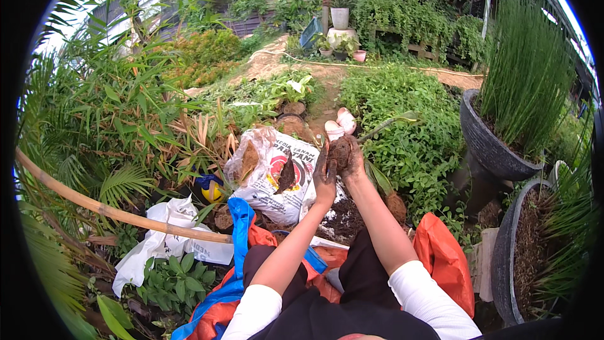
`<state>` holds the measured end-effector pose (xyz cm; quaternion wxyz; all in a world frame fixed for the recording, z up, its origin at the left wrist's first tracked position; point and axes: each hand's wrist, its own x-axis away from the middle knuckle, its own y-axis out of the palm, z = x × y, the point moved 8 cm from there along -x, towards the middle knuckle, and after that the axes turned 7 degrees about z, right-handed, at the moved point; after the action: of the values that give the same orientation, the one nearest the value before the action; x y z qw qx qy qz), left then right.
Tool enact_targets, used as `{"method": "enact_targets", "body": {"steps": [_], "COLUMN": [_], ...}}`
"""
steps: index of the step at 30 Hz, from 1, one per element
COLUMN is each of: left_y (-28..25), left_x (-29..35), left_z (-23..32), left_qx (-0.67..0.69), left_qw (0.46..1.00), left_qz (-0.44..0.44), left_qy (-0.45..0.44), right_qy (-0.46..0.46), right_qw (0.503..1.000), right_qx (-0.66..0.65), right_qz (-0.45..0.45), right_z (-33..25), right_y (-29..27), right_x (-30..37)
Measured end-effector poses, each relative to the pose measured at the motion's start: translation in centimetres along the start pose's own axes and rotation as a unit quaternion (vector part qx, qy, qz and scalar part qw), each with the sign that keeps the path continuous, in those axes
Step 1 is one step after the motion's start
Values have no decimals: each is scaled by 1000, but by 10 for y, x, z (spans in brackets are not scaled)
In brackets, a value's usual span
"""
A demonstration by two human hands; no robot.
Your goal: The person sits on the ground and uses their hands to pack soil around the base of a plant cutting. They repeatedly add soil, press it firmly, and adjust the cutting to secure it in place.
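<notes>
A brown clump of soil (340, 153) is held up between my two hands in front of me. My left hand (325, 175) presses its left side, the dirt-covered fingers pointing upward. My right hand (355, 162) is closed round the right side, also dirty. Whether roots run through the clump I cannot tell. Below my hands lies loose dark soil (343, 221) on white plastic. To the left rests a white printed sack (270, 198), with a dark pointed thing (286, 176) on it. Just beyond my hands are pale pink pots (345, 120).
An orange and blue tarp (443, 258) spreads around my legs. A bamboo pole (119, 209) crosses at the left, over another white sack (167, 226). Large dark planters (487, 135) with tall green stems stand at the right. Dense plants (396, 97) grow beyond.
</notes>
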<state>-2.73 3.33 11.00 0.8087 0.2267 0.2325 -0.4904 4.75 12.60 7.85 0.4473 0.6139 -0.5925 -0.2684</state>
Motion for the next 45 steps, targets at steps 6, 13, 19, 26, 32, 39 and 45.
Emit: {"method": "enact_targets", "body": {"steps": [6, 13, 19, 26, 32, 39, 45], "left_y": [-1, -1, -3, -3, -3, -6, -1], "left_x": [1, -9, -5, -15, -11, -15, -8], "left_z": [3, 7, 1, 11, -2, -31, -51], "left_qx": [0, -41, -5, -65, -39, 219, 323], "left_qw": [1000, 998, 1000, 992, 998, 951, 891], "left_qz": [10, -6, 20, -2, -9, 70, 95], "left_qy": [5, 57, 19, 106, 51, -208, -304], "right_qy": [-66, 30, -49, 73, 13, -138, -240], "right_qw": [997, 1000, 995, 996, 997, 965, 863], "right_qx": [47, 10, 79, -37, 71, 222, 444], "right_qz": [10, -2, 23, -35, -10, 30, -3], "right_z": [-9, 8, 1, 16, 11, 0, -11], "right_y": [4, 1, 0, 16, 8, 7, 28], "right_x": [10, 0, 9, 18, 18, 15, 27]}}
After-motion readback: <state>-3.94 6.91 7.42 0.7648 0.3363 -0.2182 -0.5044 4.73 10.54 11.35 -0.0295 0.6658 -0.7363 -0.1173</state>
